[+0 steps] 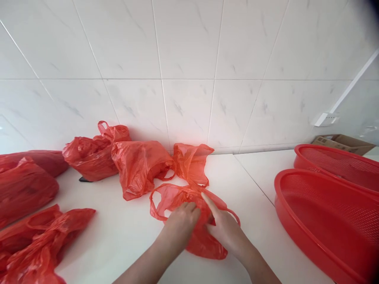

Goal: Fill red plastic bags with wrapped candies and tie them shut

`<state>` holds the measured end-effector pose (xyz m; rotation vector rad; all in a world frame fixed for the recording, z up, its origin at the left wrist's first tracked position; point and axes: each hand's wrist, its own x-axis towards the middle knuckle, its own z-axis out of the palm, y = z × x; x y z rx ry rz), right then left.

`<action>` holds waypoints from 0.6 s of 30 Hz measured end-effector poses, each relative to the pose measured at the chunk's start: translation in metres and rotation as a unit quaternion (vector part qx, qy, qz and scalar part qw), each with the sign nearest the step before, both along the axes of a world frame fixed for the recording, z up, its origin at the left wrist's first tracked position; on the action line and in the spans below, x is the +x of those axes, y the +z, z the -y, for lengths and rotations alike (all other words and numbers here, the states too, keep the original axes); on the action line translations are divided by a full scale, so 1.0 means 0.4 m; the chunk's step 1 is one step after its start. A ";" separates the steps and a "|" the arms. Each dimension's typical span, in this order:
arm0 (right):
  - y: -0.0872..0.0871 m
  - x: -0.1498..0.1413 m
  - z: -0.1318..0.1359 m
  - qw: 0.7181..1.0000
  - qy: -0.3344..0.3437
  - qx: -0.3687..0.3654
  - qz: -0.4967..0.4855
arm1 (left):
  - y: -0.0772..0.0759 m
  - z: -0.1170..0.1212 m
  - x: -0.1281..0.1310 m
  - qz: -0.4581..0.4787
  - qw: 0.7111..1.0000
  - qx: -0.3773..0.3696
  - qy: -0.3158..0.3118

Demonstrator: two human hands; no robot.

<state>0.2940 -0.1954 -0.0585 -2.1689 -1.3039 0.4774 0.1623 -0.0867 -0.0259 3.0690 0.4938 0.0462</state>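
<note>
A thin red plastic bag [207, 246] lies crumpled on the white table, its mouth and loop handles spread toward the wall. My left hand [181, 223] is over the left part of this bag, fingers curled into the plastic and their tips hidden. From the right, my right hand [226, 228] reaches over the same bag. Its index finger stretches out on the plastic near the mouth, while its thumb stands apart, a little blurred. What the bag contains, if anything, is hidden under the hands.
Several red bags stand or lie behind and to the left, including a puffed-up bag [142, 165], a flat bag [191, 161] and a filled bag [91, 157]. Red perforated baskets [299, 213] occupy the right side. Behind them is a cardboard box [345, 144] beside the tiled wall.
</note>
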 end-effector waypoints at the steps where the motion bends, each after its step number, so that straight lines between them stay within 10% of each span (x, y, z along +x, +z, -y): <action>1: -0.001 0.005 0.001 0.999 -0.011 -0.008 0.029 | -0.008 -0.017 0.001 -0.012 1.000 0.003 0.021; 8: 0.001 0.057 0.010 0.979 -0.140 -0.017 0.145 | 0.012 -0.077 -0.056 -0.126 0.988 -0.011 0.090; 18: -0.027 -0.027 -0.020 0.977 -0.006 0.094 0.189 | 0.034 0.005 -0.032 -0.090 0.996 -0.014 0.024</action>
